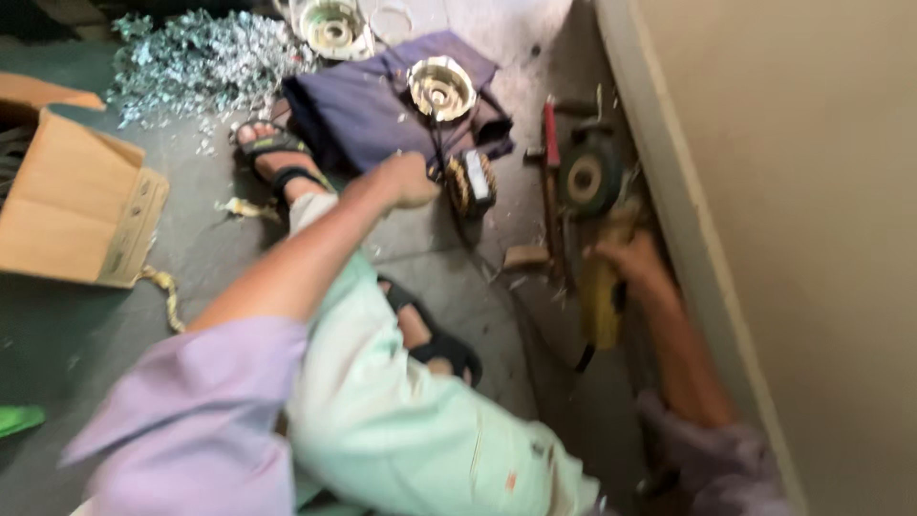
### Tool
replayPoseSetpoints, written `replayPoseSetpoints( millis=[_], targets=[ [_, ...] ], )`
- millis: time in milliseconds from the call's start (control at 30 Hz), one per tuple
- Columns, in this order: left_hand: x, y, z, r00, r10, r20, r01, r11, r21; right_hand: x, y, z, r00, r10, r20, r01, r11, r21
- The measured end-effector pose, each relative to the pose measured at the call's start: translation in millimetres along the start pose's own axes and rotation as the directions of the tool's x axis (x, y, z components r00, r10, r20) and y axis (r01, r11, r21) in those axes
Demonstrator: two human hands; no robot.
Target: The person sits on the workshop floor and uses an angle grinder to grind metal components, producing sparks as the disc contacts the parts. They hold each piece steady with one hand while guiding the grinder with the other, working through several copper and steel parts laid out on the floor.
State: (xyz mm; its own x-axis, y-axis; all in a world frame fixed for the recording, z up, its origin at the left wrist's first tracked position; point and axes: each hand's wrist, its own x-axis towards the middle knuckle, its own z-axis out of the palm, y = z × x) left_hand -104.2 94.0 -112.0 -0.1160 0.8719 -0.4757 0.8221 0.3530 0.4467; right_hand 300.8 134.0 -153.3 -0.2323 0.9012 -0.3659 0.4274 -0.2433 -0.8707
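Note:
My right hand (626, 260) grips the yellow body of an angle grinder (594, 196), whose dark disc lies near the wall. My left hand (409, 180) is stretched forward and closed on a motor stator with copper windings (471, 183) that rests on the floor. A round brass-coloured motor housing (441, 88) sits on a purple cloth (373, 100) just beyond it. The picture is blurred by motion.
An open cardboard box (76, 205) stands at the left. A heap of metal shavings (201, 62) lies at the back. A second round housing (332, 27) is at the top. A red-handled tool (551, 134) lies by the grinder. My sandalled feet (272, 148) rest on the floor; a beige wall (764, 191) borders the right.

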Motion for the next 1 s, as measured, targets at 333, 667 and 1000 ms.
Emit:
replayPoseSetpoints(
  millis=[333,667,1000],
  targets=[
    [106.6,-4.3,124.8,0.98,-0.005,-0.198,-0.108,0.826,-0.554,-12.1,47.5,18.3,0.963,0.269,-0.019,-0.264,0.954,0.142],
    [104.9,15.8,129.3,0.987,-0.154,-0.048,0.104,0.836,-0.539,-22.0,70.4,20.3,0.964,0.243,-0.11,-0.209,0.945,0.252],
    [117.0,-16.7,131.3,0.971,-0.239,0.007,0.171,0.674,-0.719,-29.4,69.6,14.2,0.968,0.242,-0.064,-0.212,0.931,0.297]
  ],
)
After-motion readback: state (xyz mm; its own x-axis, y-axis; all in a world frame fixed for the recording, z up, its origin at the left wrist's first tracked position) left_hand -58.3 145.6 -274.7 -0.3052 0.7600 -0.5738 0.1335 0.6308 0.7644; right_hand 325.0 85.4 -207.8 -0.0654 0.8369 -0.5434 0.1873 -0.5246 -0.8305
